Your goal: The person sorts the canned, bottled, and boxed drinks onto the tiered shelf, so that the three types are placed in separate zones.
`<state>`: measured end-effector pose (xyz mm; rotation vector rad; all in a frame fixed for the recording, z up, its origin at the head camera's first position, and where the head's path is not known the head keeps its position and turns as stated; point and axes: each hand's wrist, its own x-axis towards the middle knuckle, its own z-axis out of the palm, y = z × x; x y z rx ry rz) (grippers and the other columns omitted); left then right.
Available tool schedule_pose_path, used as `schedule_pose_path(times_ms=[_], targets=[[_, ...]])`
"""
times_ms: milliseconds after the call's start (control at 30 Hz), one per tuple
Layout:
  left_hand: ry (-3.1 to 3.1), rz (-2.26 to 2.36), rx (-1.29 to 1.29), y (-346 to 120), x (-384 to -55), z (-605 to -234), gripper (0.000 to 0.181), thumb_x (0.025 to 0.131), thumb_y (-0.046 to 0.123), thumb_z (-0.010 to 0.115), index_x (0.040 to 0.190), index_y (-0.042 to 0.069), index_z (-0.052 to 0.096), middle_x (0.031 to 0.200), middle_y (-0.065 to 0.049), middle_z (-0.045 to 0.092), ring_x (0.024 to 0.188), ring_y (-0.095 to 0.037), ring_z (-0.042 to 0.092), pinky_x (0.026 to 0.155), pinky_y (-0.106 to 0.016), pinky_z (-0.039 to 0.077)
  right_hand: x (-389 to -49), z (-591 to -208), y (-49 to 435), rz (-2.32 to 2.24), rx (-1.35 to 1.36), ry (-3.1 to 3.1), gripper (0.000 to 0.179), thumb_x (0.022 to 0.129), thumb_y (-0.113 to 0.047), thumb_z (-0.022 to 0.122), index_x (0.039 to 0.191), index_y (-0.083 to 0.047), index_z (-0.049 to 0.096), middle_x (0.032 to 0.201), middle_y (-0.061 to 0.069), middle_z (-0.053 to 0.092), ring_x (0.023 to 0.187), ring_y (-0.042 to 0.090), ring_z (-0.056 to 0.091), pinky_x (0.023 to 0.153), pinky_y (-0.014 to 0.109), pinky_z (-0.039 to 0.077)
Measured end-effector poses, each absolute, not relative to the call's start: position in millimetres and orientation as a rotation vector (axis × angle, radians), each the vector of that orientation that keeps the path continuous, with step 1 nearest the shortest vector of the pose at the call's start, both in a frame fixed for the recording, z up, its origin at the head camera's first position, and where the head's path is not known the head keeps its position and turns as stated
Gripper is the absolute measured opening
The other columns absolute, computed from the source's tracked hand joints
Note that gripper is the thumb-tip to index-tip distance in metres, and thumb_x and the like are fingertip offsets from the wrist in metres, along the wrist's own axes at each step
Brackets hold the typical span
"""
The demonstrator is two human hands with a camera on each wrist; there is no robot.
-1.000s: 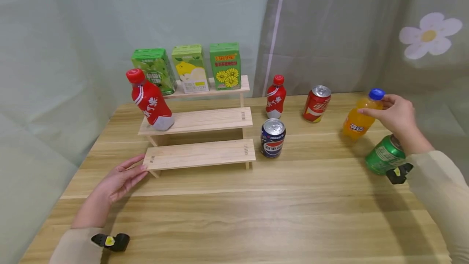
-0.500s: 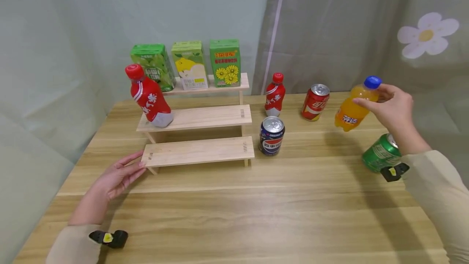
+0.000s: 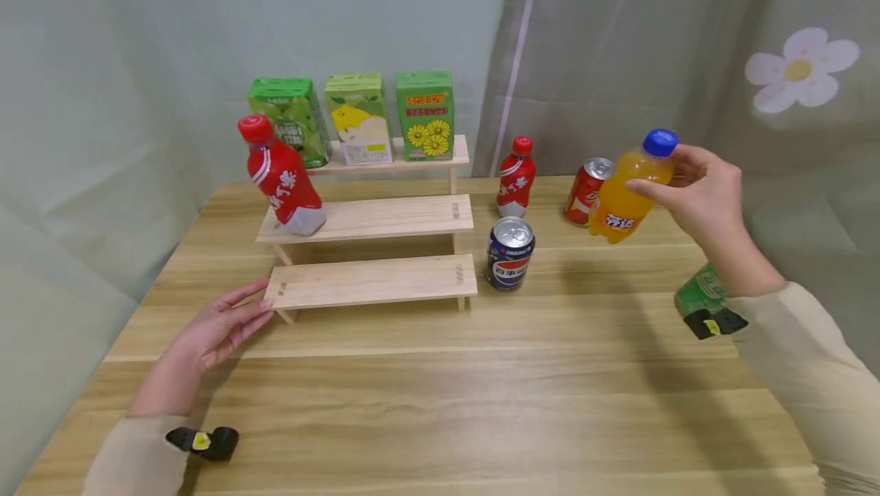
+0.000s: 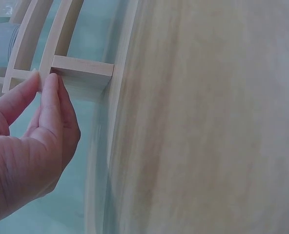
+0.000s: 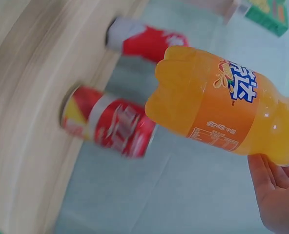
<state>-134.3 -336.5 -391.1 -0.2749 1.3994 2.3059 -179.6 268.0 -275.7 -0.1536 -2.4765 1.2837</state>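
My right hand [image 3: 704, 186] grips an orange soda bottle [image 3: 629, 194] with a blue cap near its neck. The bottle hangs tilted above the table, overlapping a red cola can [image 3: 583, 192] in the head view. In the right wrist view the bottle's orange label [image 5: 225, 105] faces the camera. At the left, my left hand [image 3: 223, 328] pinches the front corner of the lowest step of a wooden tiered shelf [image 3: 371, 282]. Its thumb and fingers meet at that board's end [image 4: 47, 73] in the left wrist view.
A red bottle [image 3: 283, 179] leans left on the middle step; three drink cartons [image 3: 359, 121] stand on the top one. Right of the shelf are a dark blue cola can [image 3: 510, 255] and a second red bottle [image 3: 516, 179]. A green can [image 3: 700, 293] is partly behind my right forearm.
My right hand has lifted the orange soda bottle off the table and carried it left, towards the red can. My left hand stays at the shelf corner.
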Motion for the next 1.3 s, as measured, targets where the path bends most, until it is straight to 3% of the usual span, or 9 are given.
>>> schedule_pose_path(times_ms=[433, 1300], targets=[[1.43, 2.282, -0.361, -334, -136, -389, 0.034, 0.093, -0.004, 0.055, 0.099, 0.023, 0.074, 0.096, 0.0, 0.069, 0.089, -0.014, 0.069, 0.084, -0.023, 0.058, -186, -262, 204, 1.356, 0.064, -2.436, 0.054, 0.079, -0.029, 0.078, 0.125, -0.006, 0.06, 0.118, 0.01, 0.064, 0.089, 0.002, 0.06, 0.079, 0.006, 0.052], [1.402, 2.321, -0.302, -337, -136, -391, 0.035, 0.091, -0.008, 0.055, 0.102, 0.02, 0.073, 0.099, -0.001, 0.067, 0.09, -0.015, 0.069, 0.087, -0.022, 0.057, -209, -237, 76, 1.73, 0.52, -2.319, 0.054, 0.077, -0.012, 0.08, 0.126, -0.003, 0.058, 0.122, 0.011, 0.064, 0.101, 0.023, 0.065, 0.09, 0.029, 0.057]])
